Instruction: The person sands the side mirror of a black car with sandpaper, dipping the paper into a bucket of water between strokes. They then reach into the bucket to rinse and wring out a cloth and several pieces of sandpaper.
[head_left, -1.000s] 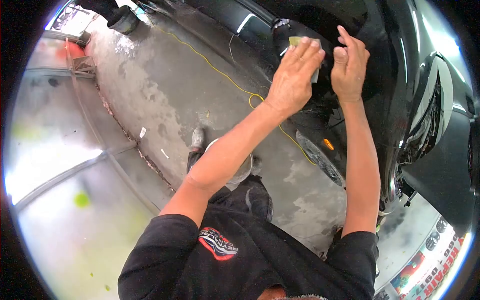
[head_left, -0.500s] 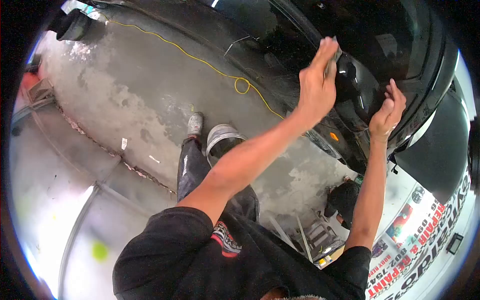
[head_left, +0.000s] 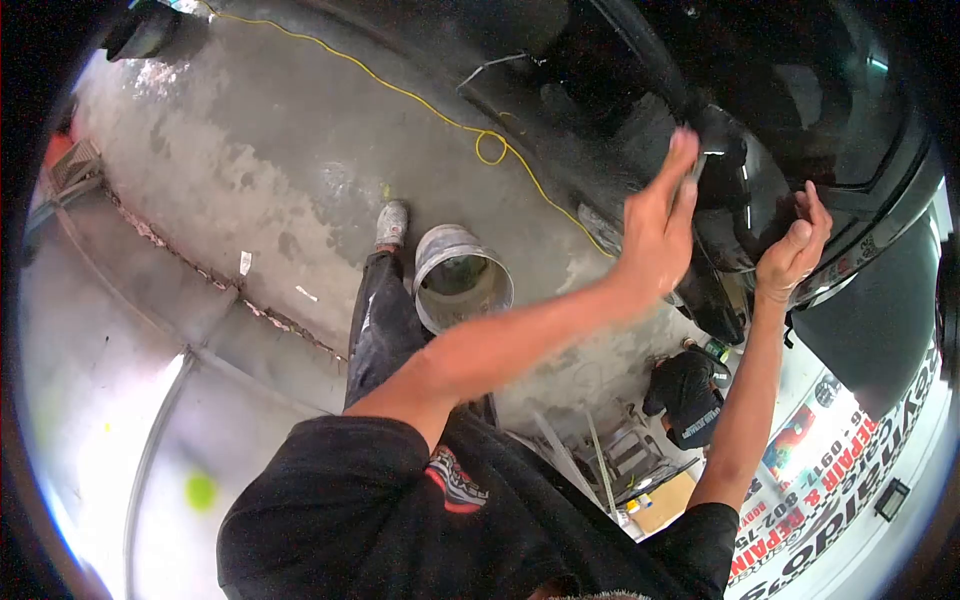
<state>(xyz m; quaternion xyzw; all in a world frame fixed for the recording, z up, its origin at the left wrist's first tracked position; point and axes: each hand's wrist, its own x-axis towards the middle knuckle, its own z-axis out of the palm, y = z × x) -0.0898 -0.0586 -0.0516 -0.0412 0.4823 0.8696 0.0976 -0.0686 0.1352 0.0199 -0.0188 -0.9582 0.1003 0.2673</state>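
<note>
A black car (head_left: pixel 560 110) with a wet-looking, glossy surface fills the upper right. My left hand (head_left: pixel 660 220) is at the car's curved corner section (head_left: pixel 740 190), its fingers closed over a thin grey piece that looks like sandpaper (head_left: pixel 699 167), mostly hidden by the fingers. On the far side of that corner, my right hand (head_left: pixel 796 245) rests against the bodywork, with fingers stretched and slightly cupped and nothing visible in it. A bucket (head_left: pixel 432 318) stands on the floor by my legs, below my left forearm.
A yellow cord (head_left: pixel 370 75) runs along the floor beside the car, with one loop. Another person (head_left: pixel 690 390) in black is low down beyond my right forearm, near loose car parts (head_left: pixel 630 450). A lettered banner (head_left: pixel 810 500) lies at right, translucent sheeting (head_left: pixel 110 330) at left.
My left hand has slid down along the car's corner with the grey piece. My right hand stays against the bodywork. The view has shifted, showing more of the bucket and the other person.
</note>
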